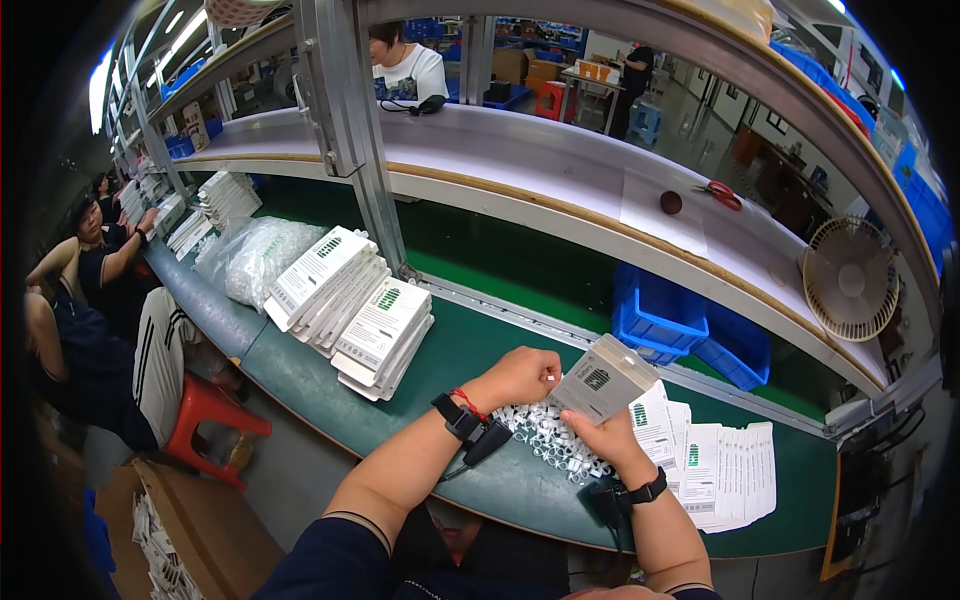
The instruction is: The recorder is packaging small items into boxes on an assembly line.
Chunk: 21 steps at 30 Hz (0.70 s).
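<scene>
over smooth tabletop (458, 352), right hand (612, 437) holds flat carton (600, 382)

Navy sleeves (335, 558) accompany black wristbands (453, 416) and a red bracelet (465, 400).

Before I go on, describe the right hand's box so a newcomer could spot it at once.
Find the long green tabletop, then the heap of small white pieces on it. Beside the heap, the right hand holds a flat, pale box with green print. Unlike the stacked boxes to its left and the fanned packages to its right, it is held up in a hand.
</scene>
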Motion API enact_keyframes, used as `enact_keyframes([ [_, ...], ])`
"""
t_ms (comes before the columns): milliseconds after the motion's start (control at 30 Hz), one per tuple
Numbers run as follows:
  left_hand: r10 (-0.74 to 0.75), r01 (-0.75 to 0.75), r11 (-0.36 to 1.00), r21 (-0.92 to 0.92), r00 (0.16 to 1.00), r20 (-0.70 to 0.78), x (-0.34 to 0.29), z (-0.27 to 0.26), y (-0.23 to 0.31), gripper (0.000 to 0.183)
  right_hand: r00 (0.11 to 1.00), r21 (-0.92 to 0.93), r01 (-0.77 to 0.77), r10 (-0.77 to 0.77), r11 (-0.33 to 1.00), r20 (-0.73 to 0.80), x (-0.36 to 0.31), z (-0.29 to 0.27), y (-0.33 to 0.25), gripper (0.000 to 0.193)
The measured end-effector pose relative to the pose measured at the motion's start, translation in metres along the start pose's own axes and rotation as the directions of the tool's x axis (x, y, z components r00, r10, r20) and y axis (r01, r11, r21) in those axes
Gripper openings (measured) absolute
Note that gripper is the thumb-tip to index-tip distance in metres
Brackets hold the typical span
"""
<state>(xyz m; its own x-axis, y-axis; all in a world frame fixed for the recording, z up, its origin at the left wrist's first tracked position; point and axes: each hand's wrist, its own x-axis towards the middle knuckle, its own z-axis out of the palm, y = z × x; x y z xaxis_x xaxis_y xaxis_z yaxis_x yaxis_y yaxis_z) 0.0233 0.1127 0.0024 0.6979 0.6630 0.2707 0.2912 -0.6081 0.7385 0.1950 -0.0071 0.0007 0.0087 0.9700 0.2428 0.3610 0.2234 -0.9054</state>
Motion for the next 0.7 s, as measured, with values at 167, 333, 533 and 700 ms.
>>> enact_keyframes([
  [167, 0.008, -0.008, 1.000, -0.019, 1.000, 0.006, -0.0008, 0.0006, -0.0008, 0.012, 1.000, 0.012, 0.007, -0.007, 1.000, 0.007, 0.0002, 0.0004, 0.0007, 0.036],
  [333, 0.000, 0.000, 1.000, -0.001, 1.000, 0.021, 0.0006, 0.0006, 0.0000, 0.013, 1.000, 0.011, 0.001, -0.001, 1.000, 0.011, -0.0002, -0.0002, 0.0020, 0.037],
  [533, 0.037, -0.038, 0.999, 0.029, 0.998, 0.045, 0.0004, 0.0012, -0.0032, 0.013, 1.000, 0.016, 0.004, -0.005, 1.000, 0.006, 0.0002, 0.0001, -0.0012, 0.037],
  [700, 0.036, -0.039, 0.998, 0.045, 0.998, 0.059, 0.0000, 0.0002, -0.0027, 0.013, 1.000, 0.036, 0.005, -0.005, 0.999, 0.002, -0.0002, 0.0006, -0.0009, 0.037],
])
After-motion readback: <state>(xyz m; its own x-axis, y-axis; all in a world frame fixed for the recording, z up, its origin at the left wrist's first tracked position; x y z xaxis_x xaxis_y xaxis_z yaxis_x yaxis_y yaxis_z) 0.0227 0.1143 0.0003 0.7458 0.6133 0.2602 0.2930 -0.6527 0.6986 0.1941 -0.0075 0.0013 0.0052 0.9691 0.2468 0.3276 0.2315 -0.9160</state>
